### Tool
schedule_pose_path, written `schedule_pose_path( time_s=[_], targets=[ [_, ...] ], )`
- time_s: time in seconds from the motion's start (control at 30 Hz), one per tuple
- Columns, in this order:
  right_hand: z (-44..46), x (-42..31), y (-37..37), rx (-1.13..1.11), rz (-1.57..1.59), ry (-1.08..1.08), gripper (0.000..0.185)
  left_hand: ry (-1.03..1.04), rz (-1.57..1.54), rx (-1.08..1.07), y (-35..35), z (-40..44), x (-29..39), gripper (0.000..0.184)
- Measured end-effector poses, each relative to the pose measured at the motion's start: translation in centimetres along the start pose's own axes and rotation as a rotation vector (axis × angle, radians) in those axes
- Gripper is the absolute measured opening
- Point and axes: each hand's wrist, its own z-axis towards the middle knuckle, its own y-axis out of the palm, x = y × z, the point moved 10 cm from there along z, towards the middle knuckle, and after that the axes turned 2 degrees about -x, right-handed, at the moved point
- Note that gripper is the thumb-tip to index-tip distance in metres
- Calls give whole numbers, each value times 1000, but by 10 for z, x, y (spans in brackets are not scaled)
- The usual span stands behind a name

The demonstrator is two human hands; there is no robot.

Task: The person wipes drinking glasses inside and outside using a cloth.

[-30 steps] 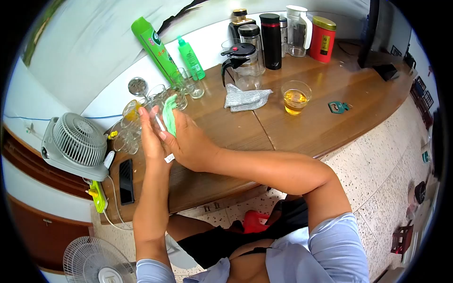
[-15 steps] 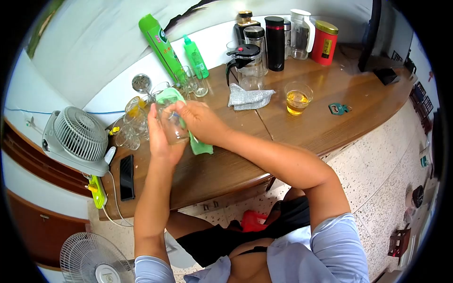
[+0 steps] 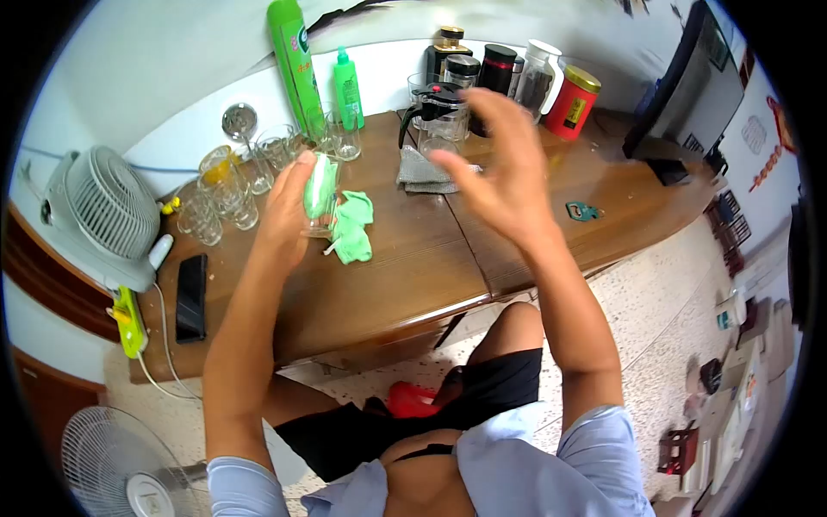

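Observation:
My left hand [image 3: 282, 214] is wrapped around a clear drinking glass [image 3: 320, 229], held above the table's left half. A green cloth [image 3: 351, 234] is stuffed inside the glass and hangs out on its right side. My right hand [image 3: 510, 177] is in the air with thumb and fingers spread, holding nothing. Behind its fingers stands a glass teapot [image 3: 438, 116] with a black lid and handle, partly covered. A folded grey cloth [image 3: 422, 175] lies in front of the teapot. The cup of amber drink is hidden behind my right hand.
Several clear glasses [image 3: 231, 196] cluster at the left, near a phone [image 3: 191, 297] and a small fan [image 3: 112, 215]. Green bottles [image 3: 348, 90] stand at the back. A black flask [image 3: 496, 71], pitcher [image 3: 538, 77] and red tin [image 3: 572, 103] stand back right. A teal bottle opener [image 3: 584, 210] lies right.
My right hand has let go of the cloth and glass and moved right, opening in the air. The left hand still holds the glass. The camera view has shifted somewhat.

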Motion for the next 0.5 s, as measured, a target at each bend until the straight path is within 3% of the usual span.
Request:
schedule_pose_path(
  time_s=[0.1, 0.17, 0.27, 0.4, 0.5],
  targets=[
    [-46, 64, -32, -54, -180, 357, 114, 2, 158, 20, -8, 8, -17, 47],
    [-87, 105, -32, -65, -71, 620, 126, -30, 234, 83, -1, -1, -14, 56],
    [-144, 160, -7, -80, 103, 788, 128, -50, 344, 84, 5, -7, -14, 70],
    [-154, 166, 6, -14, 254, 941, 119, -94, 349, -27, -1, 4, -27, 69],
    [-160, 183, 30, -161, 467, 988, 116, -89, 414, -22, -7, 9, -31, 69]
  ],
)
